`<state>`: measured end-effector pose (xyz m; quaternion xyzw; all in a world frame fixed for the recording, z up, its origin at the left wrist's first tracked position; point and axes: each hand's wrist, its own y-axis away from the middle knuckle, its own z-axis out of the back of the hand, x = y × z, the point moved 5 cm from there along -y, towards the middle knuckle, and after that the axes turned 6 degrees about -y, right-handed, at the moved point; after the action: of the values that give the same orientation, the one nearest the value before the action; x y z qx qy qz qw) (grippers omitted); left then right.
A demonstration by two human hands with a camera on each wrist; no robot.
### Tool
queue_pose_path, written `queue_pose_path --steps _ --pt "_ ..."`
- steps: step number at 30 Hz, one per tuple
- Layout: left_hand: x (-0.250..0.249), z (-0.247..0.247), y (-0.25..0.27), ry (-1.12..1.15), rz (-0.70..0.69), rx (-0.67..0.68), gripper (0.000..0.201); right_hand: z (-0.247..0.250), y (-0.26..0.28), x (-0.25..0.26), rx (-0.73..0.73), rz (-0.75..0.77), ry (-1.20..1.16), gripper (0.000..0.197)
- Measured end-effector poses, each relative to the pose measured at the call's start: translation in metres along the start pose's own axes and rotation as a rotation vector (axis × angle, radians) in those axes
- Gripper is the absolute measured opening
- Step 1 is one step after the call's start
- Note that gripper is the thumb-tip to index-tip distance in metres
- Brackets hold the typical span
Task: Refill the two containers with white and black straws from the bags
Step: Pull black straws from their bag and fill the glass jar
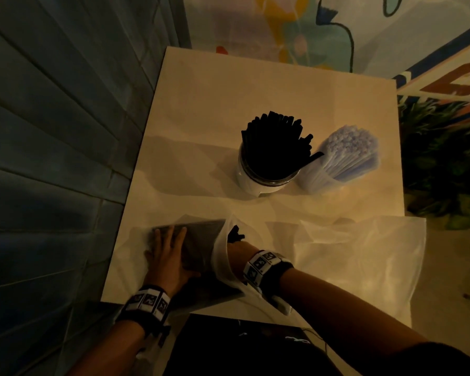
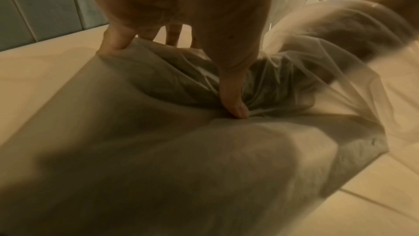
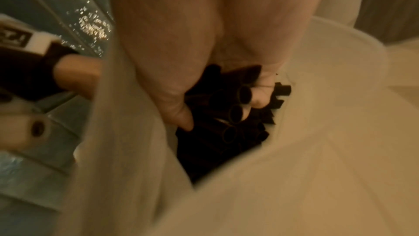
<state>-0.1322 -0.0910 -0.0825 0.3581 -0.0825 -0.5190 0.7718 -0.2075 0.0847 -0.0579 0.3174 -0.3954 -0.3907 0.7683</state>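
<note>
Two containers stood mid-table: the jar of black straws (image 1: 266, 169) at centre, crammed, its straws upright and fanning toward one o'clock, and just beside it at three o'clock the container of white straws (image 1: 337, 164), those leaning the same way. One stray black straw poked out across the gap toward the white bundle.

Two bags lay along the near edge of the table (image 1: 201, 104). The bag of black straws (image 1: 198, 245) sat at seven o'clock from the jar, its bundle lying flat with the long axis running left to right and the open ends facing right, toward the bag's mouth. The second bag (image 1: 358, 256), at five o'clock, lay flat and pale; I couldn't tell what was inside.

The left hand (image 1: 168, 256) was spread flat on the bag of black straws, fingers straight, thumb (image 2: 233, 100) pressing down into the plastic. The right hand (image 1: 236, 248) was reaching into the bag's mouth, fingers (image 3: 260, 96) and thumb curled round a clutch of black straws (image 3: 235, 112), hollow ends facing the wrist camera
</note>
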Motion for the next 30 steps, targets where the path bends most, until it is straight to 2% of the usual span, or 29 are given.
queue_pose_path --steps 2,4,7,9,12,16,19,23,27,30 --pt "0.000 0.001 -0.001 -0.004 0.001 -0.005 0.113 0.006 0.006 -0.004 0.019 0.088 0.075 0.041" --pt "0.000 0.002 -0.002 -0.011 0.005 -0.017 0.113 0.006 0.010 -0.015 0.004 0.109 0.126 0.047" --pt "-0.001 0.004 -0.005 -0.026 0.013 -0.029 0.115 0.007 0.014 -0.032 -0.079 0.035 0.178 0.050" --pt "-0.002 0.003 -0.006 -0.030 0.016 -0.031 0.116 0.004 0.013 -0.029 -0.181 0.085 0.171 0.054" --pt "-0.003 0.004 -0.007 -0.072 0.026 -0.032 0.117 -0.004 0.002 -0.010 -0.200 0.178 0.132 0.071" --pt "-0.003 0.005 -0.006 -0.086 0.029 -0.031 0.116 -0.006 -0.008 0.002 -0.196 0.127 0.032 0.062" --pt "-0.003 0.005 -0.007 -0.073 0.022 -0.049 0.116 -0.007 -0.008 -0.002 -0.200 0.070 -0.091 0.050" --pt "-0.001 0.003 -0.009 -0.064 0.014 -0.047 0.117 -0.008 -0.005 -0.010 -0.203 0.031 -0.218 0.045" --pt "-0.001 0.004 -0.010 -0.064 0.011 -0.049 0.117 -0.001 0.001 -0.015 -0.184 0.043 -0.124 0.047" --pt "0.001 0.003 -0.011 -0.061 -0.003 -0.051 0.118 0.002 0.010 -0.029 -0.195 0.027 0.041 0.036"
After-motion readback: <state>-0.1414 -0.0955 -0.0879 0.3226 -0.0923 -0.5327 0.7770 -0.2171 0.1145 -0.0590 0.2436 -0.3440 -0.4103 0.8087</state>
